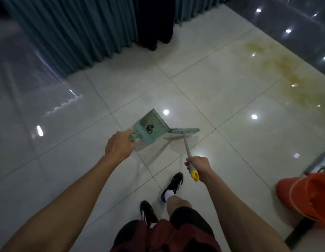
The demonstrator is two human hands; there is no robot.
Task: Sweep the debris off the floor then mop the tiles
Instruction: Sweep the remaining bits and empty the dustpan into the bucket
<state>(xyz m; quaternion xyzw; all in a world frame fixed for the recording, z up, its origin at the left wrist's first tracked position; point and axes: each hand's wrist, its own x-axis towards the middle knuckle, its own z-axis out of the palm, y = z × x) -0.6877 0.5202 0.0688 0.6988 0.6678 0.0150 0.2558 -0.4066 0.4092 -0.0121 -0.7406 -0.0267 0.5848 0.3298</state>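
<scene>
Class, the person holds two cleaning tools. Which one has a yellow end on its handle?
The broom in the right hand: its handle ends in yellow. The dustpan in the left hand is teal throughout.

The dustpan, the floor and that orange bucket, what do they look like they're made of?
The dustpan looks like moulded plastic, matte teal, with comb teeth along one edge and a grimy inside. The floor looks like glazed ceramic or porcelain tile: pale, glossy, mirroring ceiling lights, with thin grout lines. The orange bucket seems smooth plastic, though only part shows.
</scene>
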